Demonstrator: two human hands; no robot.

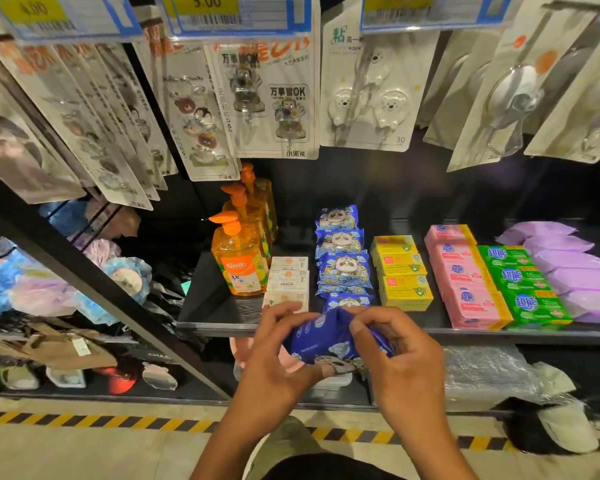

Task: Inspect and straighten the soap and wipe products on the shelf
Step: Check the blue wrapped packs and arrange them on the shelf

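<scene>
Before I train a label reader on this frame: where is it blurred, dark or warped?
Head view: price tags on top are smeared and glary; hook cards splay outward with wide-angle distortion; the shelf is dark at the back; the blue wipe pack gripped by left hand and right hand looks soft.

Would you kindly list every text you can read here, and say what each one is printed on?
"5.00": yellow price tag.
"Gail", "3X": orange soap bottle.
"超能": pink soap boxes and green soap boxes.
"万事皆OK": hook card.
"3.0": bear hook card.
Print on the held blue wipe pack: too blurred to read.
</scene>
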